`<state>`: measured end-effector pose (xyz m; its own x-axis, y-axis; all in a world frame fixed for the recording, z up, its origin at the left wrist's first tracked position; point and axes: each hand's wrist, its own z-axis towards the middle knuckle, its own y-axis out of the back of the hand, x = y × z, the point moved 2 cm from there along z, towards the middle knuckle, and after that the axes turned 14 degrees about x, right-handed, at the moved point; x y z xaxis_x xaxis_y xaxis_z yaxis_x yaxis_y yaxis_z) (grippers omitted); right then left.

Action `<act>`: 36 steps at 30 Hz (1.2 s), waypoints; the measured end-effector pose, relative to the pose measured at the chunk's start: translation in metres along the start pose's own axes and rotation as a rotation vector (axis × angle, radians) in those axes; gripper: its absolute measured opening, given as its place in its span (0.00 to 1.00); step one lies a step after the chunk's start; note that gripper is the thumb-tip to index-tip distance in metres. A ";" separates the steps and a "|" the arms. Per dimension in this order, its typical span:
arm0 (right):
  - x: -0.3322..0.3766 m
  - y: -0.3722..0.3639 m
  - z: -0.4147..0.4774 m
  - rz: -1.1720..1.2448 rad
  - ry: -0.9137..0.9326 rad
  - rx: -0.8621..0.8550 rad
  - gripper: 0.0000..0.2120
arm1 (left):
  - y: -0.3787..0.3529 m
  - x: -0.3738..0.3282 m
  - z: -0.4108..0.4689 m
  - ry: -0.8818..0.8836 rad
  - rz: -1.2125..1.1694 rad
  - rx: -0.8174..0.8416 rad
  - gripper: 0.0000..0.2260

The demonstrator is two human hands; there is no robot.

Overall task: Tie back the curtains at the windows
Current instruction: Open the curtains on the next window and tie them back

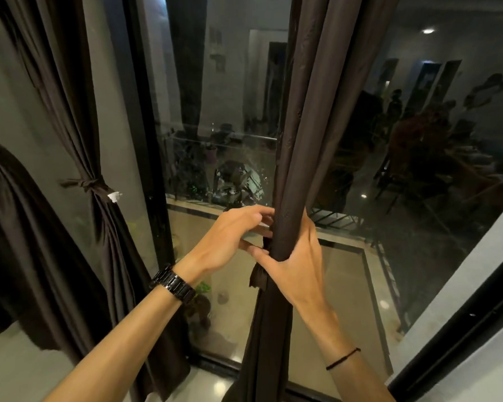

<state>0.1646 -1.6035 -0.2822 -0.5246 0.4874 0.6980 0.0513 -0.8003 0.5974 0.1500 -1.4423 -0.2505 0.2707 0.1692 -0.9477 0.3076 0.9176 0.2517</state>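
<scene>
A dark brown curtain [311,117] hangs gathered into a narrow bundle in front of the window glass [233,117]. My right hand [298,256] wraps around the bundle at waist height, thumb across its front. My left hand [234,237], with a black watch on the wrist, reaches in from the left with its fingers behind the bundle, pinching the dark tie-back strip there. A loose end of the strip [259,278] dangles just below my hands. Further left, another curtain [70,97] is tied with a knotted band [89,184].
A third gathered curtain [9,213] hangs at the far left edge. A black window frame post [145,126] stands between the curtains. A black sill and frame [447,349] run along the lower right. The glass reflects a lit room.
</scene>
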 end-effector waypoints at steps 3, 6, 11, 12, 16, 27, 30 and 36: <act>-0.004 -0.009 -0.004 -0.020 -0.050 -0.016 0.49 | -0.004 0.010 -0.003 -0.002 0.040 -0.013 0.19; -0.011 -0.013 -0.008 -0.011 -0.058 -0.027 0.41 | -0.007 0.022 -0.004 0.007 0.061 -0.095 0.20; -0.015 -0.008 -0.012 0.060 -0.158 0.006 0.38 | -0.019 0.037 0.000 0.090 -0.059 -0.136 0.23; -0.015 -0.006 -0.012 0.074 -0.152 0.011 0.37 | -0.022 0.040 0.001 0.097 -0.090 -0.150 0.22; -0.012 -0.004 -0.017 0.149 -0.092 0.045 0.28 | -0.032 0.043 0.007 0.080 -0.102 -0.247 0.17; -0.023 0.000 -0.020 0.248 -0.196 0.098 0.14 | -0.040 0.043 -0.004 0.040 0.212 -0.431 0.18; -0.023 0.001 -0.022 0.262 -0.210 0.091 0.14 | -0.043 0.036 -0.011 0.029 0.262 -0.517 0.23; -0.011 -0.008 -0.026 0.303 -0.100 0.120 0.13 | -0.065 0.021 -0.015 -0.048 -0.016 -0.408 0.41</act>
<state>0.1479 -1.6118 -0.3046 -0.3846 0.2708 0.8825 0.2949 -0.8699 0.3955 0.1218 -1.4929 -0.2898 0.3140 0.1459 -0.9381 -0.0722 0.9889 0.1296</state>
